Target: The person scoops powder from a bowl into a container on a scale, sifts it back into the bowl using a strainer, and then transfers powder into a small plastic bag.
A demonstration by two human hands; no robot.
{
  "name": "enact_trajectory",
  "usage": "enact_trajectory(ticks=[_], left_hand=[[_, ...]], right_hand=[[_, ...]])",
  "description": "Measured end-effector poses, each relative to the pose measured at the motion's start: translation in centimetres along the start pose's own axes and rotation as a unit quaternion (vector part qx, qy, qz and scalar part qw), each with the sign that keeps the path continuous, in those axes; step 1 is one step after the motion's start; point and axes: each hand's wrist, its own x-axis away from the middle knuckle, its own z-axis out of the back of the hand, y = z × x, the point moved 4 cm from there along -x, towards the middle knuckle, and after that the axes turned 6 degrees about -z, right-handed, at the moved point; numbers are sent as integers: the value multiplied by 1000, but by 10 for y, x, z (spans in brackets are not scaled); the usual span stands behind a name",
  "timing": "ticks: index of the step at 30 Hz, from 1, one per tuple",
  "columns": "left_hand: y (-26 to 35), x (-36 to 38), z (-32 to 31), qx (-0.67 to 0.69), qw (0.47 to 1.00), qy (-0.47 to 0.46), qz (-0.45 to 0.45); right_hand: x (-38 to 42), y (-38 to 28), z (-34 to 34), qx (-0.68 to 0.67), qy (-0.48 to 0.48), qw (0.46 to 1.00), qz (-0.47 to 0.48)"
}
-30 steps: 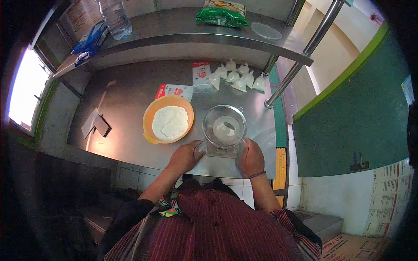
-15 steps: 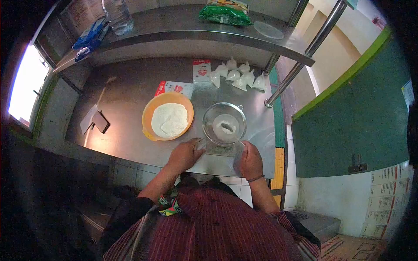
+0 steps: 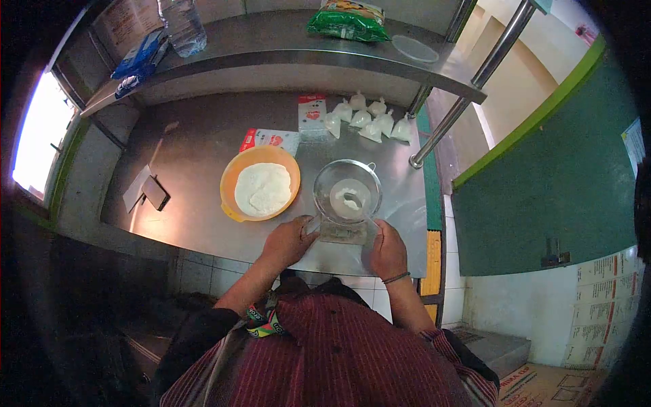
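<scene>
A round metal strainer sits at the front of the steel table, above a small flat scale. Within its rim shows white powder, seemingly inside a clear plastic bag. My left hand pinches one side of this thin clear plastic near the strainer's lower left. On the other side, my right hand is closed on its edge, with the fingertips partly hidden. To the left stands an orange plastic bowl holding a heap of white flour.
Several knotted bags of white powder stand at the back right. Red-and-white packs lie behind the bowl. A phone leans at the left. Overhead, a steel shelf carries a green packet and a water bottle.
The view has shifted very slightly. Both hands keep their places beside the strainer, and the white powder inside looks slightly changed in outline.
</scene>
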Motion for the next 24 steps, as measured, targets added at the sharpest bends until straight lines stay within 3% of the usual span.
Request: enact_trajectory(ticks=[2,7,9,16,21,24], left_hand=[[0,0,1,3,998,-32,59],[3,-1,3,-6,999,-29,39],[2,-2,3,5,999,-26,35],[3,-3,1,18,998,-38,40],[0,-6,2,2,1000,0,10],[1,-6,5,30,995,-60,76]], right_hand=[[-3,-8,7,1,7,1000,-12],[-5,-8,14,40,55,998,-3],[-4,-10,14,72,22,996,-49],[0,-14,0,40,-35,998,-40],[-6,-15,11,63,24,997,-40],[-7,-17,15,76,34,996,-42]])
